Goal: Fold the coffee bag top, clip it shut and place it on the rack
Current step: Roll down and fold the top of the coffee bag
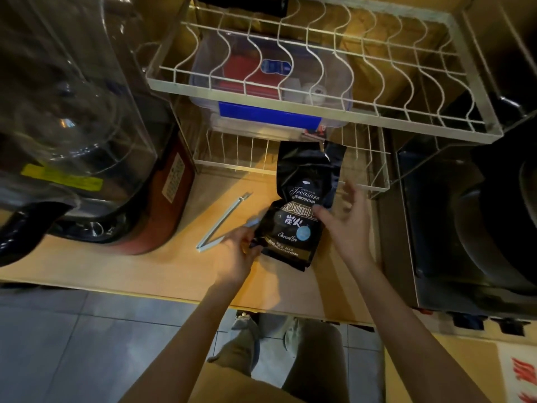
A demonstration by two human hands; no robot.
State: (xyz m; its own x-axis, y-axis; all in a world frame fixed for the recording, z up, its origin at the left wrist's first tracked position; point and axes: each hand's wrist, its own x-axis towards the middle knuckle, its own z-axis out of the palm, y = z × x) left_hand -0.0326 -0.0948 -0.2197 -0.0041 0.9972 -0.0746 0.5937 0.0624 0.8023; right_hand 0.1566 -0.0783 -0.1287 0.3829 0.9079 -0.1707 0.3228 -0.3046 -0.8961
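Observation:
A black coffee bag (302, 199) with white and gold lettering lies on the wooden counter, its open, crumpled top pointing toward the rack. My left hand (236, 251) grips the bag's lower left corner. My right hand (345, 219) rests against the bag's right side, thumb on the front and fingers spread. A long pale blue clip (223, 222) lies open in a V on the counter just left of the bag, close to my left hand. The white wire rack (319, 109) stands behind the bag, with an upper tier and a lower tier (290, 170).
A clear plastic box with a blue latch (270, 114) sits inside the rack. A large appliance with a clear jug (75, 112) fills the left. A dark metal appliance (470, 222) stands at the right. The counter's front edge (174, 295) drops to a tiled floor.

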